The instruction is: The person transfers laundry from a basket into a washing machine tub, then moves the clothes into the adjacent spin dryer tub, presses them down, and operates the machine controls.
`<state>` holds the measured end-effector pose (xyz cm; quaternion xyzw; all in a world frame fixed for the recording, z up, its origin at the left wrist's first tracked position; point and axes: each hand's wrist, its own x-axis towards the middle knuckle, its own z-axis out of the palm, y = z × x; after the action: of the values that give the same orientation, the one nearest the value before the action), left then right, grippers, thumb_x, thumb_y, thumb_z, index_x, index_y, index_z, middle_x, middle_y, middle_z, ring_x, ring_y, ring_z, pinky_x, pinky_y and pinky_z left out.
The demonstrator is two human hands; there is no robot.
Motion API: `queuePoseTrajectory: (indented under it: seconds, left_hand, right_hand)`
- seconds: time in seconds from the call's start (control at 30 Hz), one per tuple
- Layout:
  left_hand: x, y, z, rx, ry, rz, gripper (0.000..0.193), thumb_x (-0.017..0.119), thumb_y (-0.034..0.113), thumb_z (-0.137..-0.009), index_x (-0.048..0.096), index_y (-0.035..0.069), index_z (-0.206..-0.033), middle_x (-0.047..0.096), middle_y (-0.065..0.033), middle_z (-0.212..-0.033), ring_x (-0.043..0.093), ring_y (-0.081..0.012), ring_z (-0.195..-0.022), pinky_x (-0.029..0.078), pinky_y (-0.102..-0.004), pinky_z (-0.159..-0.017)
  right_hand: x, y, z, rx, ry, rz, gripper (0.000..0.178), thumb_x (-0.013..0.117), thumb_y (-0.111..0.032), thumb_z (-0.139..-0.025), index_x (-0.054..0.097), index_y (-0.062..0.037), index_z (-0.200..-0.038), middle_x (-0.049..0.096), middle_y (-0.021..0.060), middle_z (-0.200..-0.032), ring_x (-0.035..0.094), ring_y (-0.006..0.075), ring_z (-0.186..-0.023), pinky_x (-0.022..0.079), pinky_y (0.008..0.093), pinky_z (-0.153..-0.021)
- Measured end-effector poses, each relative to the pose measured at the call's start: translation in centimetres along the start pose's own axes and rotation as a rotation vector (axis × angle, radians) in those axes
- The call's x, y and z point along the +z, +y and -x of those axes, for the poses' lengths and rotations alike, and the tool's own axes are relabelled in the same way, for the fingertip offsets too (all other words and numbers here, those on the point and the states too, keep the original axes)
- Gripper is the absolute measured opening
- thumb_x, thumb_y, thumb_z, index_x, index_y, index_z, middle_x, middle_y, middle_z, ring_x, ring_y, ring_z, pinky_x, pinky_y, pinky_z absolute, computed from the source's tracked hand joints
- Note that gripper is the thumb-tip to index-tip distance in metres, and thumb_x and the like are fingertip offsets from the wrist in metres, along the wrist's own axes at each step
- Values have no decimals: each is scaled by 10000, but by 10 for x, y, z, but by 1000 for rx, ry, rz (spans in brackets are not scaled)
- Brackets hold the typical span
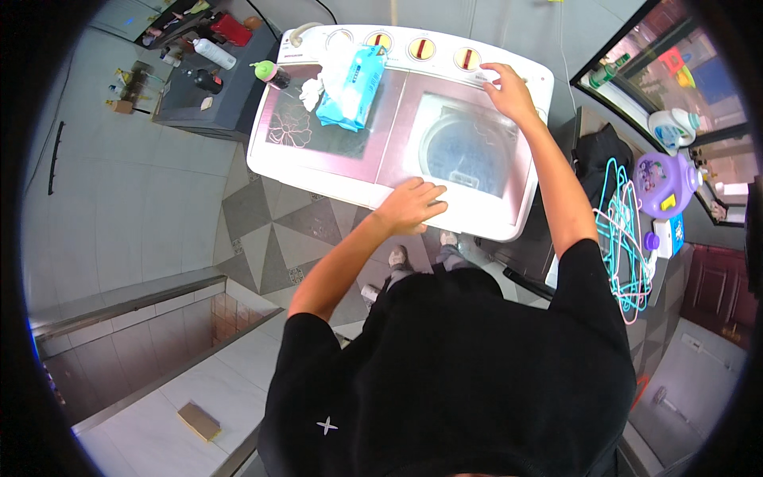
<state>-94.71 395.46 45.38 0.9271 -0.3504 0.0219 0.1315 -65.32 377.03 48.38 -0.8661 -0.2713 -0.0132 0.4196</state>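
Washing machine [477, 216], one, twin-tub, white with a pinkish top; directly before the person, both hands at it.

Right hand [510, 94]: at the control panel's right end; fingers [494, 70] half bent, thumb and forefinger parted, tips just beside the rightmost yellow-and-red dial [467, 58]; cannot tell whether they touch it.

Left hand [409, 205]: palm down on the machine's front edge, fingers [431, 192] loosely spread, slightly bent, resting on the white rim.

Right lid [469, 151]: clear, lowered, round drum visible beneath.

Left lid [350, 145]: dark, flower-patterned; partly covered by a blue pack [352, 91], a crumpled white tissue [311, 94] and a green-capped bottle [274, 75] near the rear left corner.

Left side: grey bench [179, 103] bearing a white bottle [214, 54] and a dark bottle [208, 81].

Right side: turquoise and pink hangers [624, 246], heaped, beside a purple jug [666, 187]; white jug [672, 129] farther back.
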Motion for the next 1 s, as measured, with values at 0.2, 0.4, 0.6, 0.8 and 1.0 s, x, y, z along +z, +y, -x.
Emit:
queuePoseTrajectory:
  seconds: [0.2,0.4,0.6,0.8,1.0]
  left_hand:
    - [16,-14,18,-237,16,-6,980,892,437,-575,505,198,-1443,413,-101,-1559,451,-259,-1379,296,-490,-1191]
    - [26,-20,27,-297,45,-10,1047,872,524,-549,476,263,-1482,365,-42,-1604,416,-213,-1419,246,-493,-1224]
    - [27,-23,14,-308,-16,-18,1063,868,534,-547,458,285,-1495,333,-31,-1618,392,-223,-1433,225,-492,-1241]
    - [35,-16,39,-375,28,-35,1074,862,544,-544,448,289,-1501,344,-23,-1615,403,-236,-1424,232,-488,-1240]
    - [36,-19,26,-323,12,-41,1135,869,569,-517,411,307,-1522,329,-25,-1624,384,-233,-1444,221,-492,-1239]
  right_hand:
    - [32,28,-59,-228,-229,515,494,584,-53,-894,546,-205,-1362,449,19,-1516,601,306,-1198,543,415,-956]
    - [46,6,-74,-285,-235,811,296,637,-193,-917,593,-220,-1209,577,20,-1272,674,275,-1040,588,422,-804]
    - [39,14,-88,-113,-200,763,399,678,-388,-919,593,-144,-1222,628,58,-1213,685,288,-987,568,412,-768]
    - [-52,-121,-2,-118,173,-436,478,725,-181,-888,582,-58,-1327,719,52,-1107,712,182,-890,536,301,-797]
    - [-244,-219,161,-995,545,-584,425,749,-339,-889,537,-109,-1177,656,-39,-1081,622,36,-769,512,199,-658]
